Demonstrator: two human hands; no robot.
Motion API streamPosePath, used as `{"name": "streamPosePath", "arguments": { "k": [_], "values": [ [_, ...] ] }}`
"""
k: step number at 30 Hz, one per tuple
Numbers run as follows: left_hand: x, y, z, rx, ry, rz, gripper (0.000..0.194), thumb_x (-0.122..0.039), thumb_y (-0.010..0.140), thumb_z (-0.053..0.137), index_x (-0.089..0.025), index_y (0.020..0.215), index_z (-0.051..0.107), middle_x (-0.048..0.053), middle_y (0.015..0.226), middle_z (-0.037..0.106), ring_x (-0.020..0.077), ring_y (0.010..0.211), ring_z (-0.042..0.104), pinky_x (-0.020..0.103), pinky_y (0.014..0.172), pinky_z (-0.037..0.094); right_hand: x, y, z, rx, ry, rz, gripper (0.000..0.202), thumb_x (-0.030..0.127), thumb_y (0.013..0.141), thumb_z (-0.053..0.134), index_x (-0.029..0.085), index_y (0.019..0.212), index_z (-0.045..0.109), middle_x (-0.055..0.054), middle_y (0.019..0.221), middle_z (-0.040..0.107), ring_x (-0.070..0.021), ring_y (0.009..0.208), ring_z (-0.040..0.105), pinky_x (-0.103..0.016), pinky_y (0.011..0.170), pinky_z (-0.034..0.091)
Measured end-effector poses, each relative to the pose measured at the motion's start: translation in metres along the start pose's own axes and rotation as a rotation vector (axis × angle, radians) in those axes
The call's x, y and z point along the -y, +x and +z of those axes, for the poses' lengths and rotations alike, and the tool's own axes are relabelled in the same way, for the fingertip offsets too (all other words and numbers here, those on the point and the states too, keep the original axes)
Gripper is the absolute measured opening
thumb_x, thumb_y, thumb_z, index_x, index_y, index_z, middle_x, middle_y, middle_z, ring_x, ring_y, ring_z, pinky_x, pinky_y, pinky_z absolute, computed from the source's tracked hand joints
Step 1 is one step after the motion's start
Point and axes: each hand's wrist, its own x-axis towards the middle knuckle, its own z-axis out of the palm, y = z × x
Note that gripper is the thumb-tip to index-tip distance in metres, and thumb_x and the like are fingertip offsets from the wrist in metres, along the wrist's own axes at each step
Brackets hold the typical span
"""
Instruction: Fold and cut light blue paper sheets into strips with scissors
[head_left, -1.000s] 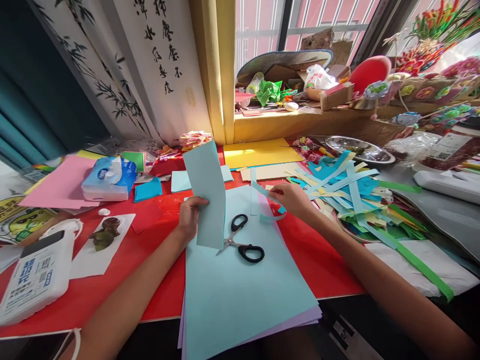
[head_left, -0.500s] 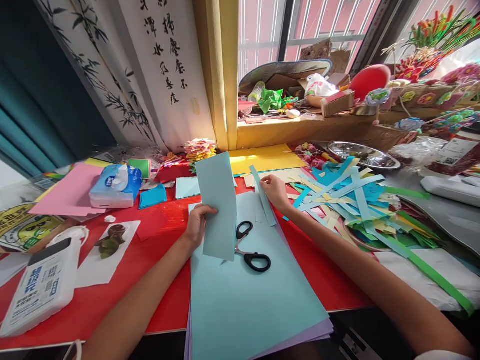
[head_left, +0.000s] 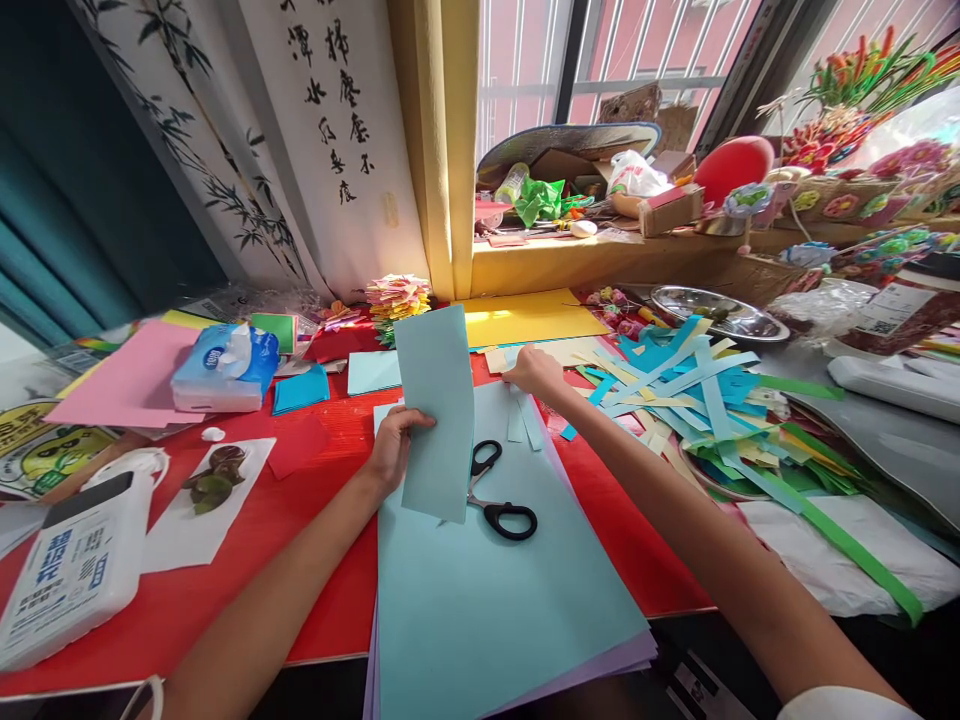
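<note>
My left hand (head_left: 397, 445) grips the left edge of an upright light-blue paper rectangle (head_left: 436, 410), thumb in front. Beyond the far end of the large light-blue sheet (head_left: 510, 600), my right hand (head_left: 534, 372) has its fingers pressed together; a pale strip (head_left: 527, 420) shows just below them, and whether they hold it is hidden. Black-handled scissors (head_left: 508, 520) lie on the large sheet, their blades partly behind the held paper. Lilac sheets (head_left: 600, 665) show under the large one.
A heap of cut paper strips (head_left: 675, 380) spreads at the right, near a metal plate (head_left: 720, 310). On the left are a tissue pack (head_left: 225, 365), pink paper (head_left: 124, 375) and a white box (head_left: 75, 570). Yellow paper (head_left: 532, 315) lies at the back.
My right hand has moved slightly left and its fingers now point down at the sheet's far end. The strip it held upright sits lower. My left hand still holds the paper.
</note>
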Motion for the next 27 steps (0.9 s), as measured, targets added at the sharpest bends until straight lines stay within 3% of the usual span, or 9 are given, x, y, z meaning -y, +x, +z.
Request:
{"name": "streamPosePath", "arguments": {
  "k": [12, 22, 27],
  "values": [
    [0.002, 0.002, -0.002, 0.018, 0.007, -0.011, 0.017, -0.022, 0.052, 0.061, -0.016, 0.068, 0.064, 0.001, 0.072, 0.062, 0.0178, 0.068, 0.053, 0.029, 0.061, 0.044, -0.006, -0.005, -0.006, -0.024, -0.152, -0.087, 0.024, 0.010, 0.075, 0.048, 0.011, 0.099, 0.055, -0.016, 0.088, 0.061, -0.0261, 0.084, 0.060, -0.028, 0.060, 0.038],
    [0.003, 0.002, -0.002, -0.009, 0.003, -0.042, 0.018, -0.022, 0.052, 0.063, -0.017, 0.070, 0.061, 0.001, 0.073, 0.061, 0.0182, 0.068, 0.054, 0.031, 0.061, 0.045, -0.065, -0.002, -0.025, -0.095, -0.124, -0.096, 0.018, 0.006, 0.073, 0.047, 0.012, 0.080, 0.062, -0.016, 0.076, 0.063, -0.0258, 0.074, 0.060, -0.032, 0.060, 0.039],
    [0.002, 0.001, -0.002, 0.007, 0.008, -0.057, 0.021, -0.022, 0.053, 0.062, -0.016, 0.073, 0.062, 0.002, 0.076, 0.062, 0.0191, 0.068, 0.055, 0.031, 0.061, 0.045, -0.103, -0.004, -0.070, -0.298, 0.004, -0.055, 0.014, 0.007, 0.074, 0.051, 0.006, 0.066, 0.063, -0.023, 0.077, 0.062, -0.0348, 0.089, 0.059, -0.046, 0.072, 0.038]
  ]
}}
